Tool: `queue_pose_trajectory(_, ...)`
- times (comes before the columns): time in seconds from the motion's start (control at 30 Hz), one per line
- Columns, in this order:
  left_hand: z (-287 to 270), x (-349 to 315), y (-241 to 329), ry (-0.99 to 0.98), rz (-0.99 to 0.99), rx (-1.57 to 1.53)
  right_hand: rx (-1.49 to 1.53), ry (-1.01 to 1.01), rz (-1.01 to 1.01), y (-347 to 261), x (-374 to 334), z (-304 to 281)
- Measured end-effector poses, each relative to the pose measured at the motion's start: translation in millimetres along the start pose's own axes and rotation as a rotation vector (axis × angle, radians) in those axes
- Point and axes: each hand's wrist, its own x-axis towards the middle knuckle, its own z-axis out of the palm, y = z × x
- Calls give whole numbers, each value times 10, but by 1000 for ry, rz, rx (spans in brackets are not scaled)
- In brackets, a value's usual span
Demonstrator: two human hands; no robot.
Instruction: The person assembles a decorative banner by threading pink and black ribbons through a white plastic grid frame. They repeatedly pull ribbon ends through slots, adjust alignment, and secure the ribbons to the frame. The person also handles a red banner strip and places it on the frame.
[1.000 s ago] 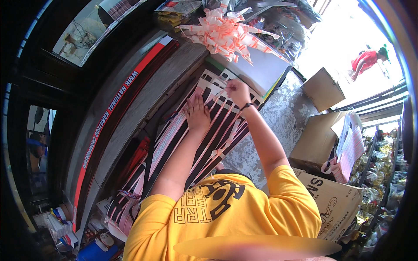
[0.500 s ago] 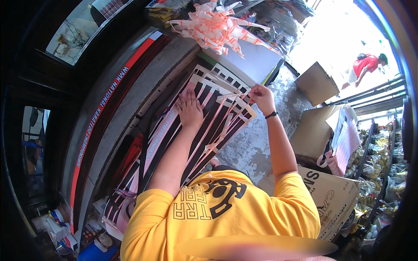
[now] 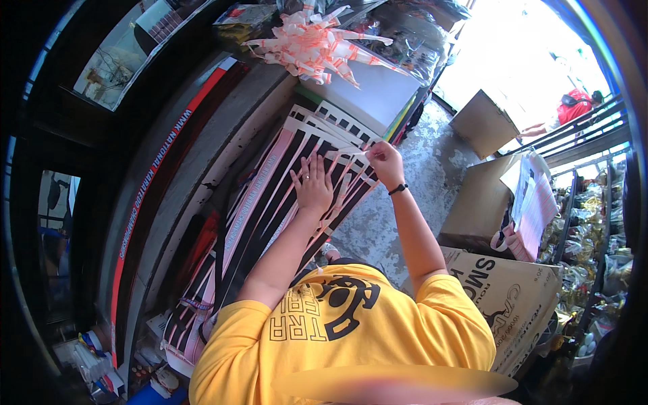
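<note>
A stack of long printed sheets with black, white and pink stripes (image 3: 253, 202) lies slanting in front of me. My left hand (image 3: 314, 187) rests flat on it, fingers spread, with a ring on one finger. Beside the upper right corner of the sheets, my right hand (image 3: 386, 165) is closed in a pinch, a dark band round its wrist. Between its fingertips is the end of a thin pale strip (image 3: 352, 150) that runs left over the sheets. The exact grip is partly hidden by the fingers.
A bunch of crumpled white and orange strips (image 3: 314, 47) lies on a white box (image 3: 378, 94) beyond the sheets. Cardboard boxes (image 3: 479, 196) stand at my right, near racks of bagged goods (image 3: 580, 229). Another person (image 3: 574, 108) is outside. A red-and-black banner strip (image 3: 152, 162) lines the left.
My left hand has slid right across the sheets. My right hand has come a little left and nearer, still pinching. The person outside has moved right and the view has shifted slightly.
</note>
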Motion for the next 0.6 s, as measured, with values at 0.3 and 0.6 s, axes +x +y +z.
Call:
queue_pose_trajectory(0.3,35,-6,13,-7,-22,-15,10,101,132,228,-290,-556)
queue_pose_trajectory(0.6,50,-13,13,-3,-19,6,113,103,246,97,-201,-1310)
